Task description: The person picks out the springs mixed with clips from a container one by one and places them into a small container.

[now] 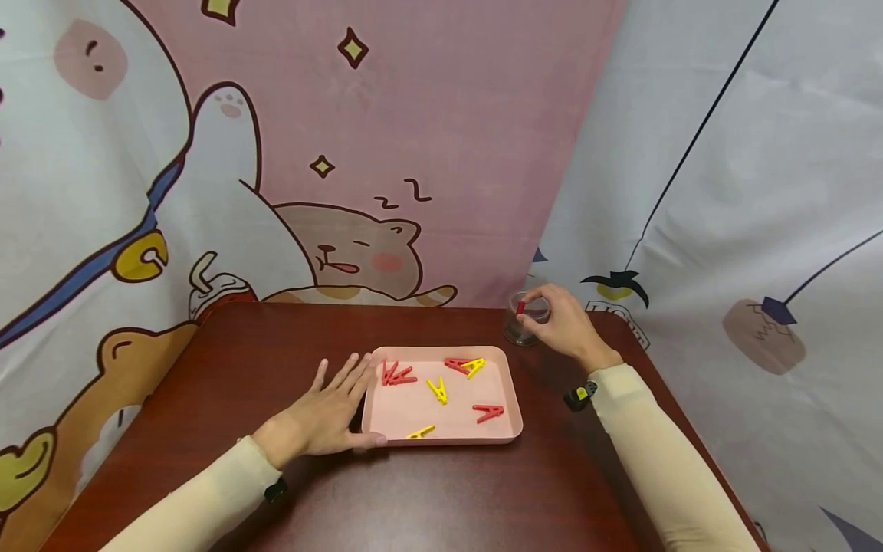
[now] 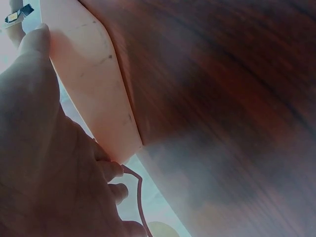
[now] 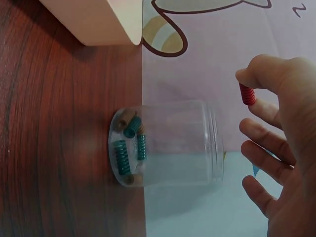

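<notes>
Between thumb and index finger, my right hand (image 1: 566, 326) pinches a small red coil spring (image 3: 247, 94). It is held just above the mouth of a clear round jar (image 3: 173, 123), the other fingers spread loosely. Inside the jar, at its bottom, lie several green springs (image 3: 122, 158) and brown springs (image 3: 127, 117). My left hand (image 1: 324, 418) lies with fingers spread along the left side of a pink tray (image 1: 396, 410), its thumb at the near left corner. Red clips (image 1: 488, 412) and yellow clips (image 1: 438, 392) are scattered in the tray.
The dark wooden table (image 1: 455, 498) carries both the tray and the jar, which stands behind the tray's right corner near the back edge. A cartoon-printed cloth (image 1: 441, 138) hangs right behind the table and along its sides.
</notes>
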A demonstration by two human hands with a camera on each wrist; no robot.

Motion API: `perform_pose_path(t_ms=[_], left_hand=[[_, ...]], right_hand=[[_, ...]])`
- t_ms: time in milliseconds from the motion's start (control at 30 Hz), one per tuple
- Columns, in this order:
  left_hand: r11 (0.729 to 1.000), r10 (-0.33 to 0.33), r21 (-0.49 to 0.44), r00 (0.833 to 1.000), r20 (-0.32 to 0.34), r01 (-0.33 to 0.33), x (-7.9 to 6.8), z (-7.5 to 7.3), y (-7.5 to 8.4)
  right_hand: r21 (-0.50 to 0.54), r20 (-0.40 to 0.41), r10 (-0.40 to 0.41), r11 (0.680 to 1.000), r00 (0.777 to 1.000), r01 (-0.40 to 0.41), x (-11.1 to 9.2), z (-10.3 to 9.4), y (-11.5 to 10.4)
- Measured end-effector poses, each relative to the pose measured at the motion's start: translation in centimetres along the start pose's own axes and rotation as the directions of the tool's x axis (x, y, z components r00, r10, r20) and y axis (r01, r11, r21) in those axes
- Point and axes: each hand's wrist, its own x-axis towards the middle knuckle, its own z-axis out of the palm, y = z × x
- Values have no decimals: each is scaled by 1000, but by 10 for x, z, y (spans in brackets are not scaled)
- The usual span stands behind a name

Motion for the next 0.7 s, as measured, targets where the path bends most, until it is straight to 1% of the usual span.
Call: perform_pose_path(t_ms=[300,700], left_hand=[[1000,0,-9,1000,-1,0,1,2,-2],[1000,-2,-2,1000,3,2,0,1,-2]], right_hand=[[24,2,86,996,996,-86,1,-1,11],[62,-4,144,988,990,-144,6,-1,22]])
